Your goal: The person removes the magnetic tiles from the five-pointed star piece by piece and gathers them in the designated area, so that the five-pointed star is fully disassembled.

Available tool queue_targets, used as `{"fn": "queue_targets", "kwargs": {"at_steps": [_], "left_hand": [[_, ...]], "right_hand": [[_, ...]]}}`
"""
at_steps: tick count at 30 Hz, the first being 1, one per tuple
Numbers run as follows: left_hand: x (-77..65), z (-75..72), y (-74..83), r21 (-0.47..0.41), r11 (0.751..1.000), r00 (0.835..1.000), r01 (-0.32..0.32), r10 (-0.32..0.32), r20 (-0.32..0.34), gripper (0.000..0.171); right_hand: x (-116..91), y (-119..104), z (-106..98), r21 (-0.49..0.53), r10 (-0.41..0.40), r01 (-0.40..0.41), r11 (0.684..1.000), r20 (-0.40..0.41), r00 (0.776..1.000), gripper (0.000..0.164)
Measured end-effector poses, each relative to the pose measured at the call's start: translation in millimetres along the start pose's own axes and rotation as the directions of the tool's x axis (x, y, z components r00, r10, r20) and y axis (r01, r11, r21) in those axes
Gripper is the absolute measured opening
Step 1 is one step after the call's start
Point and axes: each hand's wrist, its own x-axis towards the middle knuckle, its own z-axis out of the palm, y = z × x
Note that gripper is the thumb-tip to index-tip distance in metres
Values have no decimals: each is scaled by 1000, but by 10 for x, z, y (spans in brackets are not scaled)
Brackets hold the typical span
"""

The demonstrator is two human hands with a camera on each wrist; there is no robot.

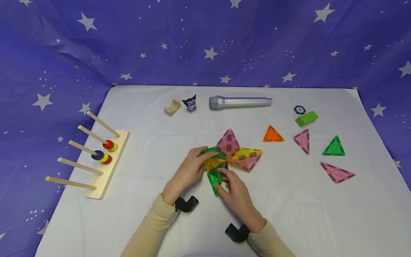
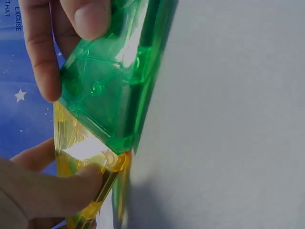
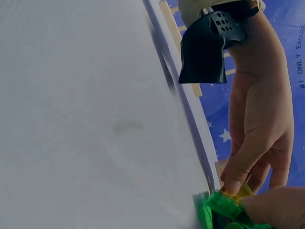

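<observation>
Translucent magnetic tiles are joined edge to edge in a star-like form on the white tabletop. My left hand (image 1: 189, 169) pinches a yellow triangular tile (image 1: 212, 164) on its left side, the thumb pressed on it in the left wrist view. One finger reaches over a green tile (image 1: 211, 150) above. My right hand (image 1: 238, 194) pinches the lower green tile (image 1: 213, 182) between thumb and fingers. Pink tiles (image 1: 228, 141) form the upper point; a yellow tile (image 1: 245, 152) and a pink tile (image 1: 248, 165) make the right one. Fingers partly cover the left tiles.
Loose tiles lie to the right: orange (image 1: 273, 135), pink (image 1: 303, 141), green (image 1: 334, 147), another pink tile (image 1: 337, 172). Behind are a toy microphone (image 1: 245, 102), figurine (image 1: 191, 103), wooden block (image 1: 172, 107), green block (image 1: 306, 118) and chip (image 1: 299, 109). A peg stand (image 1: 110, 171) stands left.
</observation>
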Motion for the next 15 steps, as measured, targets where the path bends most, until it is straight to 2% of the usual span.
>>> {"fn": "queue_targets", "kwargs": {"at_steps": [5,9,12,15], "left_hand": [[7,18,7,5,1000,1000,17,-17,-13,54],[7,23,1,7,1000,1000,14,-13,-16,54],[2,17,1,-2,1000,1000,7,-7,-16,53],[-6,5,-1,-12,1000,1000,6,-6,-21,54]], "right_hand": [[-12,-42,-35,43,-32,30,999,35,999,49],[-7,-34,-111,152,-38,29,988,60,997,49],[16,44,-227,302,-24,2,953,72,997,49],[62,178,-419,404,-1,-6,915,16,1000,49]]}}
